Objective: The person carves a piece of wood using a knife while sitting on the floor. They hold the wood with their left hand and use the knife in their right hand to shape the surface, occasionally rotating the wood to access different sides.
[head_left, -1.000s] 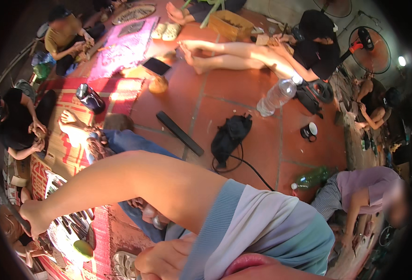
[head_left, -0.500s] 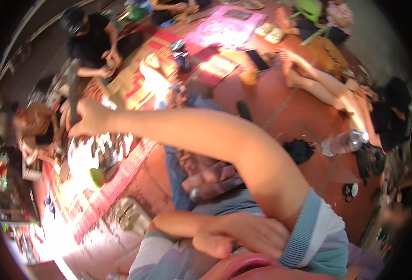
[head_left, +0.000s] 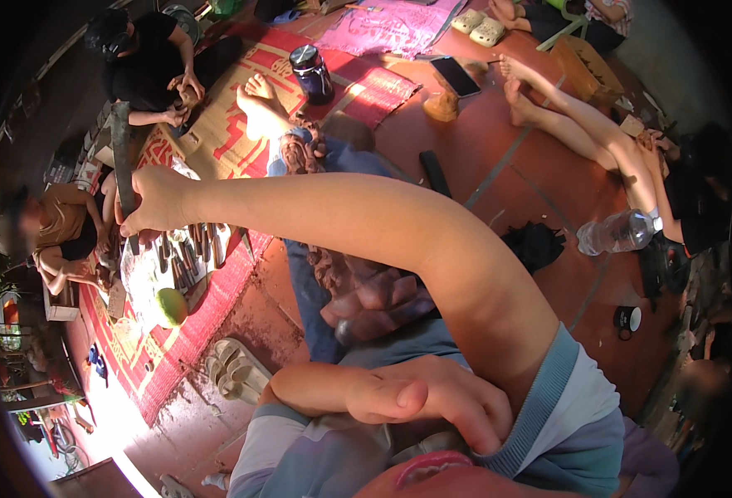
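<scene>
My right arm stretches across the view to the left, and my right hand (head_left: 158,199) is closed round a long flat metal bar (head_left: 123,153). The bar stands nearly upright; its exact kind I cannot tell. Beneath that hand, several carving tools (head_left: 187,257) lie on a pale cloth beside a round green fruit (head_left: 170,308). My left hand (head_left: 432,398) is folded across my body, thumb apart and fingers stretched out, tips against my right sleeve cuff (head_left: 528,407). A reddish-brown wood carving (head_left: 366,299) rests by my lap, partly hidden behind my right forearm.
A red patterned mat (head_left: 163,378) spreads at the left. Other people sit around, one in black (head_left: 154,66) working with both hands. A dark jar (head_left: 310,75), a phone (head_left: 456,76), a plastic bottle (head_left: 619,231), a cup (head_left: 627,318) and sandals (head_left: 235,371) stand or lie about.
The view has shifted slightly and sharpened. My right hand still grips the bar, held out to the left. The fingers of my left hand have bent down toward the sleeve cuff.
</scene>
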Demonstrator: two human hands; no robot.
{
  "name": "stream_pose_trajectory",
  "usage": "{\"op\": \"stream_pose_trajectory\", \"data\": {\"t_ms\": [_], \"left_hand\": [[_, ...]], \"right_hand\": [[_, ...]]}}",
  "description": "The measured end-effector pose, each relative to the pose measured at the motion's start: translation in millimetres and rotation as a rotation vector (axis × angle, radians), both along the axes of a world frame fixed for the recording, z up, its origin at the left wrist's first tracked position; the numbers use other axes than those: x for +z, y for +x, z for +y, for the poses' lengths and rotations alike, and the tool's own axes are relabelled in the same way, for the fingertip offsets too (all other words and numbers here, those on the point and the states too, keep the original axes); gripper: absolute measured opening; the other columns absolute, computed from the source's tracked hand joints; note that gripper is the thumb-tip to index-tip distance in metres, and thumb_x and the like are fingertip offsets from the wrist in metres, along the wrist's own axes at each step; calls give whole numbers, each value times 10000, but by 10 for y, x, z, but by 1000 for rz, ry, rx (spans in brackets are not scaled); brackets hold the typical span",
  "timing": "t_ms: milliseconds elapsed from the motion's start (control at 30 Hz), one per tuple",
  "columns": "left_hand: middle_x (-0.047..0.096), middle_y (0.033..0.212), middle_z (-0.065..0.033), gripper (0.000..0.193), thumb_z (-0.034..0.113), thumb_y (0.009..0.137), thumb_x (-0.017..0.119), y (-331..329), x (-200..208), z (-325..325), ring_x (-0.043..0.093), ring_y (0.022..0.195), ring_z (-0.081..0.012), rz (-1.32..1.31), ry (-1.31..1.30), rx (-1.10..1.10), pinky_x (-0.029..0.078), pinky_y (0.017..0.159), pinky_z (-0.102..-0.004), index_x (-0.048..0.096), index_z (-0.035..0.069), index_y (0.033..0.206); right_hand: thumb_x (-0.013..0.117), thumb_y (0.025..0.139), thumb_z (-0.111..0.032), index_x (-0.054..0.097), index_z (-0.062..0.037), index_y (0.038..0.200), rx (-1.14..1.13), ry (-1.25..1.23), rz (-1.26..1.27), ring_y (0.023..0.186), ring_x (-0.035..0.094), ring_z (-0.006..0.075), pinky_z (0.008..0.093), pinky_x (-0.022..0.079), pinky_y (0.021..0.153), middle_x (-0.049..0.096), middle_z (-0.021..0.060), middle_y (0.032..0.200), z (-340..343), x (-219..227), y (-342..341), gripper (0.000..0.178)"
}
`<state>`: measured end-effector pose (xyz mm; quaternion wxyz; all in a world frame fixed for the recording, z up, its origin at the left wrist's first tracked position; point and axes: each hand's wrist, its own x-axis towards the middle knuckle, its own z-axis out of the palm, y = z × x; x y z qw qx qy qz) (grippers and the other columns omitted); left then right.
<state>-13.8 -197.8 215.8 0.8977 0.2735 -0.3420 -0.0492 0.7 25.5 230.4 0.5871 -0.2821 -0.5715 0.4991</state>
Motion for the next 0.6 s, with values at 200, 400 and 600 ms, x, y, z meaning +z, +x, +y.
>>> {"op": "stream_pose_trajectory", "data": {"t_ms": [200,400,600], "left_hand": [[531,1042,-226,619,469,953,311,-61,-130,-9,498,951,-306,49,-55,30,347,861,-404,570,-56,1154],[513,1171,-256,638,481,908,354,-51,-232,-81,470,1064,-342,-13,-65,74,301,945,-442,554,-31,1232],[507,1186,-252,662,487,919,300,-41,-296,-72,459,1081,-347,-32,-85,168,285,963,-452,554,-42,1224]], "right_hand": [[731,689,19,629,5,731,37,-27,138,555,664,181,282,546,491,656,94,669,61,-111,7,111],[764,651,-50,647,-15,738,9,-9,82,580,637,140,279,509,524,651,66,673,225,-206,-59,150],[779,621,28,672,6,712,-86,4,71,612,680,223,310,559,475,671,123,763,-96,-2,-182,142]]}}
